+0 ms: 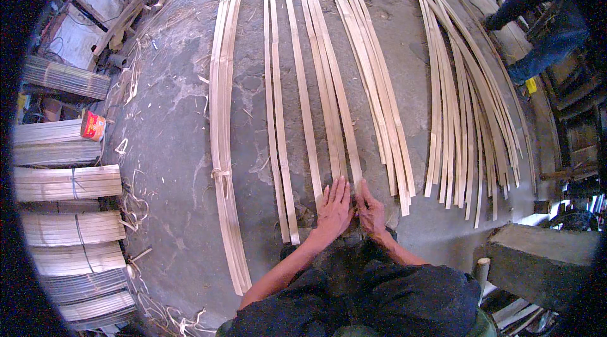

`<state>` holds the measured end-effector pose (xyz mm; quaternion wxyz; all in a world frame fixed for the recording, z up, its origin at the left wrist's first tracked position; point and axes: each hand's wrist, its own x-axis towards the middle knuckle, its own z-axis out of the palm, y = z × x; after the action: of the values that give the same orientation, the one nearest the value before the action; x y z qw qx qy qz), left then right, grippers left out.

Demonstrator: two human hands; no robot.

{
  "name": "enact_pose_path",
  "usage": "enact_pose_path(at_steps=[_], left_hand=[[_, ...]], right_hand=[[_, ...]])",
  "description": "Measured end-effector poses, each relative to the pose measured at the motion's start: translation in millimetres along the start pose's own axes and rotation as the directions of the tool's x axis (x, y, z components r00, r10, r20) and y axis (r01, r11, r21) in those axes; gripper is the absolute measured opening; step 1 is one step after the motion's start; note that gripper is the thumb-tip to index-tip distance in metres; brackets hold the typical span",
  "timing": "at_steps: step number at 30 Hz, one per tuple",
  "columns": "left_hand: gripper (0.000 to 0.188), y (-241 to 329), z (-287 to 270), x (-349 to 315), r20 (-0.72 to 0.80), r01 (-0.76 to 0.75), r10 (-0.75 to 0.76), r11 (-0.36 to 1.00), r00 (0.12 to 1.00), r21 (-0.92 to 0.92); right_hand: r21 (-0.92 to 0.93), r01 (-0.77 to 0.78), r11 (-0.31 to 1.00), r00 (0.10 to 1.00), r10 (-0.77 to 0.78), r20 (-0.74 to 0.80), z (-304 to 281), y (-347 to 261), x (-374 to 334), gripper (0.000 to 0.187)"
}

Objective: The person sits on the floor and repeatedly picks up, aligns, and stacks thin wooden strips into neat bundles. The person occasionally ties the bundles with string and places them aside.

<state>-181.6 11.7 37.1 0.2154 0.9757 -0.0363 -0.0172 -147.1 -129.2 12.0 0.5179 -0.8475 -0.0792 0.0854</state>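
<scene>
My left hand (335, 208) lies flat, fingers stretched together, over the near ends of several long pale bamboo strips (325, 84) on the floor. Close beside it, my right hand (372, 210) has its fingers closed at the near end of a single bamboo strip (346, 125), the rightmost of this group. Its thumb is partly hidden. To the left of my hands lie two thin strips (276, 147) side by side. A tied bundle of strips (221, 116) runs lengthwise farther left. Another group of strips (379, 97) lies just right of my right hand.
A fanned heap of strips (461, 116) spreads at the right. Tied stacks of short slats (69, 182) line the left side, with a red container (93, 126) on one. A concrete block (544, 255) stands at lower right. Another person's leg (550, 49) shows at upper right.
</scene>
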Motion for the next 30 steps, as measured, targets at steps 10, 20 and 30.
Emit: enact_pose_path(at_steps=[10, 20, 30], left_hand=[[0.066, -0.1, 2.0, -1.9, -0.024, 0.034, -0.034, 0.999, 0.999, 0.001], [0.067, 4.6, -2.1, -0.8, -0.012, 0.04, -0.04, 0.999, 0.999, -0.015], [0.065, 3.0, 4.1, 1.5, -0.032, 0.056, -0.056, 0.998, 0.998, 0.002]], right_hand=[[-0.114, 0.019, 0.993, 0.996, -0.009, 0.083, -15.8, -19.1, -0.8, 0.05], [-0.145, 0.128, 0.981, 0.989, -0.116, 0.089, -13.3, 10.1, -2.6, 0.057], [-0.341, 0.051, 0.939, 0.982, 0.015, 0.187, -16.5, -4.5, 1.0, 0.057]])
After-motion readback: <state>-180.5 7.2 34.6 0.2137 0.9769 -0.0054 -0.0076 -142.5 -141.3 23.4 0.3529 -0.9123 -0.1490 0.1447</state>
